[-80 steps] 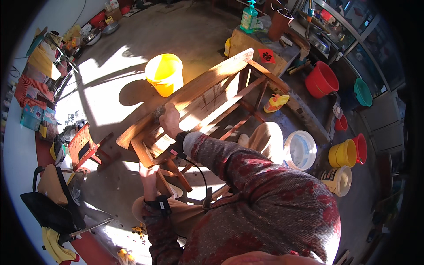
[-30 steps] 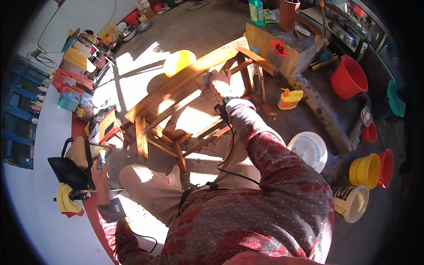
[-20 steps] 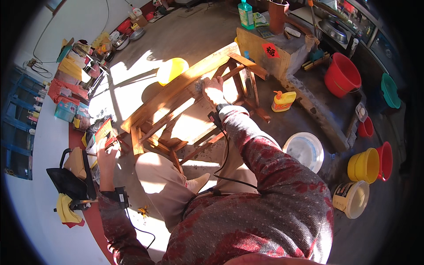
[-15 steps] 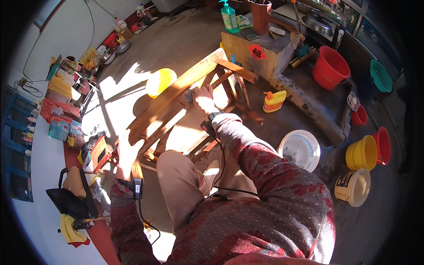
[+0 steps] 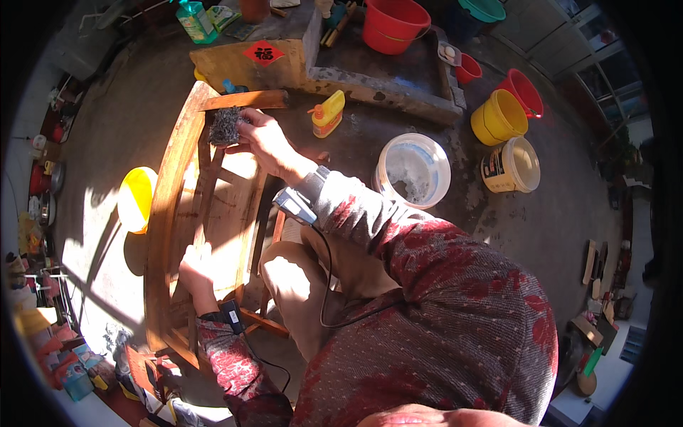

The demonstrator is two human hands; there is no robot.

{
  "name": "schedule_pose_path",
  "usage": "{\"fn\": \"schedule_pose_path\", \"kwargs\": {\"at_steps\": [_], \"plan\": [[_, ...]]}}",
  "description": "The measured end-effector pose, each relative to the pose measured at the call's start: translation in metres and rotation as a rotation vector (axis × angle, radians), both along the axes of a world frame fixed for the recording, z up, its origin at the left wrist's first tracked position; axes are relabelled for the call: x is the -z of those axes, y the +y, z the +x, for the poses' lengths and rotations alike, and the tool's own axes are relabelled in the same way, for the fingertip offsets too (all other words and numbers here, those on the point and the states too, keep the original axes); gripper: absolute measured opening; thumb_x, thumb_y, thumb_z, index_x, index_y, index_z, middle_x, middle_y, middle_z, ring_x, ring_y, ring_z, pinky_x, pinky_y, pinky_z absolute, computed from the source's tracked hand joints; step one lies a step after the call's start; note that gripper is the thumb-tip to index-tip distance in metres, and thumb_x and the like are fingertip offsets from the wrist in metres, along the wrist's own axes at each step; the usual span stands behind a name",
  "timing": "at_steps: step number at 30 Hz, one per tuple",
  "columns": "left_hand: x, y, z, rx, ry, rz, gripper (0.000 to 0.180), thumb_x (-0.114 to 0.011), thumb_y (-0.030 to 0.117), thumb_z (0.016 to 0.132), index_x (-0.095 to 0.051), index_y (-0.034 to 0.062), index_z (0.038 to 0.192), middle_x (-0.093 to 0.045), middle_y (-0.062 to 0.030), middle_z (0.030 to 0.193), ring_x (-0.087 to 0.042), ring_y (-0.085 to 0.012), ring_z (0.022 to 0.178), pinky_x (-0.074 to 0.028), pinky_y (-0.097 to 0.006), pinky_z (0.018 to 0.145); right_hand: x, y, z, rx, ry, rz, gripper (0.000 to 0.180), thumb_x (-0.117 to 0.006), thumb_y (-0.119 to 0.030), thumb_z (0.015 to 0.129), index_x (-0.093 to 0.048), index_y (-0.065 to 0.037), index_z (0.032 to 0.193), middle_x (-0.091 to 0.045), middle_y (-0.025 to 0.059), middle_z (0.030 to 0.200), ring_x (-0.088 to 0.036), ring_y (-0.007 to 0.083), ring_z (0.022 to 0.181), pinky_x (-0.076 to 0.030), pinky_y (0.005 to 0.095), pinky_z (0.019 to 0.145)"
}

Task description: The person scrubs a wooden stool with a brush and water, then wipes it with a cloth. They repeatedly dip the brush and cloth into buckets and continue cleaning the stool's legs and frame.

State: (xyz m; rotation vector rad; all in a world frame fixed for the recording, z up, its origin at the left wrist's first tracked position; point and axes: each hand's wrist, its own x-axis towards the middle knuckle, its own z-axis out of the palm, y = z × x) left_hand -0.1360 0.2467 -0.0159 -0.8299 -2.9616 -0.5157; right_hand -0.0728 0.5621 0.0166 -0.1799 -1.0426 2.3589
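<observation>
Single head-worn fisheye, looking steeply down, close over lap.

Steel-wool pad point(image 5: 226, 126) dark grey; wooden chair frame point(image 5: 171, 206) warm orange-brown. Sleeve point(image 5: 441, 299) dark red w/ grey mottled pattern. Bowl point(image 5: 135, 199) yellow. Buckets – two red point(image 5: 393, 23), one yellow point(image 5: 500, 117), one white point(image 5: 413, 171). Squeeze bottle point(image 5: 327, 114) yellow w/ orange cap. Floor point(image 5: 541, 213) grey-brown.

The wooden chair point(image 5: 186, 213) is lying on the floor point(image 5: 455, 220). A bowl point(image 5: 135, 199) is sitting just left of the chair. A small bottle point(image 5: 327, 114) is standing right of the chair, and a big tub point(image 5: 413, 169) is sitting farther right. Behind the chair, a stone block point(image 5: 384, 75) is carrying a bucket point(image 5: 393, 23).
</observation>
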Motion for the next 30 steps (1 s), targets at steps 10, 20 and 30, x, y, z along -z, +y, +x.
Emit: {"fn": "schedule_pose_path", "kwargs": {"at_steps": [10, 20, 30], "plan": [[0.021, -0.001, -0.009, 0.027, 0.109, -0.152, 0.055, -0.068, 0.053, 0.082, -0.057, -0.0007, 0.075, -0.060, -0.0205, 0.067, -0.056, -0.0408, 0.063, -0.047, -0.047, 0.060, 0.044, 0.058, 0.409, 0.673, -0.731, 0.100, 0.022, -0.053, -0.008, 0.089, -0.057, 0.000, 0.110, -0.068, 0.0125, 0.097, -0.069, 0.0220, 0.076, -0.053, 0.0287, 0.069], [0.009, 0.007, 0.005, 0.023, 0.048, -0.232, 0.059, -0.061, 0.057, 0.086, -0.064, -0.0020, 0.086, -0.066, -0.0219, 0.077, -0.062, -0.0417, 0.073, -0.050, -0.045, 0.066, 0.264, -0.063, 0.534, -0.172, -1.603, 0.655, 0.026, -0.064, -0.012, 0.073, -0.067, 0.001, 0.095, -0.067, 0.0162, 0.078, -0.067, 0.0268, 0.074, -0.053, 0.0368, 0.069], [0.005, 0.016, 0.022, 0.026, 0.023, -0.163, 0.049, -0.065, 0.050, 0.087, -0.066, 0.0006, 0.086, -0.065, -0.0174, 0.071, -0.060, -0.0321, 0.062, -0.048, -0.040, 0.060, 0.341, -0.083, 0.492, -0.448, -1.840, 0.748, 0.030, -0.061, -0.029, 0.081, -0.073, -0.006, 0.096, -0.070, 0.0169, 0.100, -0.069, 0.0327, 0.093, -0.055, 0.0412, 0.080]]}}
